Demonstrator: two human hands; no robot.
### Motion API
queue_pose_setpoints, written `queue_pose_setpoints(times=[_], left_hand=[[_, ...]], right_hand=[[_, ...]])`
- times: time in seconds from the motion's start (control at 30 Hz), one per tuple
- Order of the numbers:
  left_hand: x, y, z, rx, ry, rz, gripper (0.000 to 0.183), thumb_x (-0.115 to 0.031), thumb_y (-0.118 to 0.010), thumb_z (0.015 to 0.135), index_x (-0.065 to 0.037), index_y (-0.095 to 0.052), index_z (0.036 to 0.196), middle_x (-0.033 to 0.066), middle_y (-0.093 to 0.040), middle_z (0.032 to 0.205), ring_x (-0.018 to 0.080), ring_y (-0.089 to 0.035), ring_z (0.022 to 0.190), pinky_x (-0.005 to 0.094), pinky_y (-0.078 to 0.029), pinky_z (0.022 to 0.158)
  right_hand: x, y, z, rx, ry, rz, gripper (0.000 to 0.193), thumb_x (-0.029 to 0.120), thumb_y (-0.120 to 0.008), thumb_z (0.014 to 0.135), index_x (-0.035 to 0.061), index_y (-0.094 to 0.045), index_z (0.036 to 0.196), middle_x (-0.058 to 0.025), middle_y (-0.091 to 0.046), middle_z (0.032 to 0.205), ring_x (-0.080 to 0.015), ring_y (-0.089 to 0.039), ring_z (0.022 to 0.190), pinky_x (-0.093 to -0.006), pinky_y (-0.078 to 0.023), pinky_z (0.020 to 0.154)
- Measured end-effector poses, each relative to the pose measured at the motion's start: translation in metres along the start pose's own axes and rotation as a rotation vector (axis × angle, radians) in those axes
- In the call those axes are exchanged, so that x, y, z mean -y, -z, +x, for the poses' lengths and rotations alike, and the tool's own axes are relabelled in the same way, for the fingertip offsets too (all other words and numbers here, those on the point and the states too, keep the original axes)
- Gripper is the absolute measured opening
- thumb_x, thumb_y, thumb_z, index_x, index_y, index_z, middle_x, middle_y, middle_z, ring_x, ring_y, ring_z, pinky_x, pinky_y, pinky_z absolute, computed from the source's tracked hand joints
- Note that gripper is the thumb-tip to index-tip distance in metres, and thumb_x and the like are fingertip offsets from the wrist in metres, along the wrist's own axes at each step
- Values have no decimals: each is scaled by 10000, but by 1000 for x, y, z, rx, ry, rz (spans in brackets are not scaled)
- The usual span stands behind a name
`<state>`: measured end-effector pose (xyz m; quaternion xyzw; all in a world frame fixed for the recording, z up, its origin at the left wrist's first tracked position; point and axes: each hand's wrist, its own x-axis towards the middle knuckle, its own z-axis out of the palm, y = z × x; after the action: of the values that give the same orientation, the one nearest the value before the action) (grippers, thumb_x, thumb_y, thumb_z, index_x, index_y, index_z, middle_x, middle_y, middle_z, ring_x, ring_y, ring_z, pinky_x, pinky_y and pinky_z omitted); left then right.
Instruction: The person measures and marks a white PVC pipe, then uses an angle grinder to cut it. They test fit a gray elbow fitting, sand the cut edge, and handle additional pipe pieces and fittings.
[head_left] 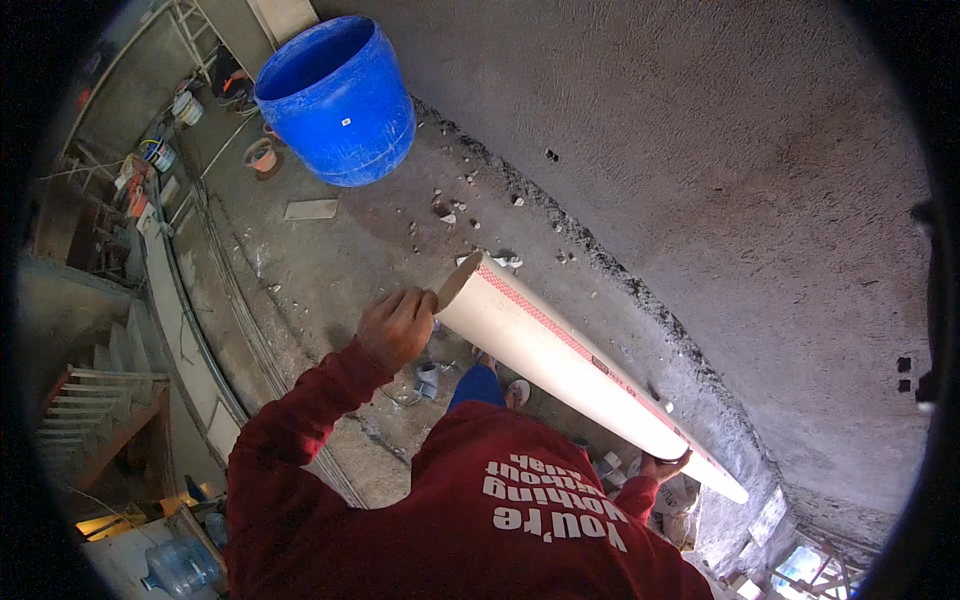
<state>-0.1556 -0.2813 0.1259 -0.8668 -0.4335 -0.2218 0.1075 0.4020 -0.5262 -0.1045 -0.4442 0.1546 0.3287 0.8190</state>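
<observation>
A long, wide white plastic pipe point(565, 350) with a red printed stripe slants across in front of me, from the middle of the view down to the lower right. My left hand point(398, 325) grips the rim at its open upper-left end, fingers curled over the edge. Farther along, my right hand point(664, 467) holds the pipe from below, its fingers partly hidden behind it. Near my feet lies a grey pipe fitting point(427, 378) on the floor.
Ahead stands a big blue barrel point(350, 130), with a small orange bucket point(260, 155) beside it. A rough grey wall point(720, 200) runs along the right. Rubble point(448, 215) lies at its foot. To the left are cables point(225, 265) and a staircase point(100, 395).
</observation>
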Motion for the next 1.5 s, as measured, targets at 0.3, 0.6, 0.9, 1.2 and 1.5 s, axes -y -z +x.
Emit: queue_pose_setpoints(times=[0.3,0.6,0.9,1.2,1.5], left_hand=[[37,21,13,200,453,-286,301,5,-619,860,-9,-690,1153,163,-701,1190,317,-715,1010,367,-586,810],[-6,11,10,154,346,-617,242,-68,-688,864,-21,-692,1101,139,-697,1144,314,-704,976,390,-573,834],[-3,11,4,40,2,-16,167,-139,-652,839,-61,-631,986,62,-626,865,246,-664,714,358,-543,665],[39,3,-11,-132,454,-979,116,-162,-637,924,-50,-663,939,88,-700,842,210,-686,703,343,-532,647],[-8,6,5,-198,571,-944,193,-122,-721,854,-1,-711,1004,97,-740,907,183,-699,815,331,-545,783]], right_hand=[[-10,-14,1,55,20,24,676,557,-661,850,72,-584,1314,-142,-636,1275,-351,-611,1174,-564,-507,994],[-7,-13,0,17,-23,-17,651,568,-646,853,95,-604,1298,-128,-650,1261,-344,-616,1171,-560,-506,993],[-7,-9,4,17,-32,6,624,557,-649,855,94,-617,1271,-117,-662,1228,-325,-621,1165,-552,-510,998],[-8,-8,3,2,-21,27,596,534,-670,853,101,-627,1261,-114,-669,1217,-341,-628,1148,-555,-516,985],[-8,-7,5,6,-29,-46,607,566,-653,852,100,-632,1242,-110,-676,1206,-344,-646,1118,-576,-539,939]])
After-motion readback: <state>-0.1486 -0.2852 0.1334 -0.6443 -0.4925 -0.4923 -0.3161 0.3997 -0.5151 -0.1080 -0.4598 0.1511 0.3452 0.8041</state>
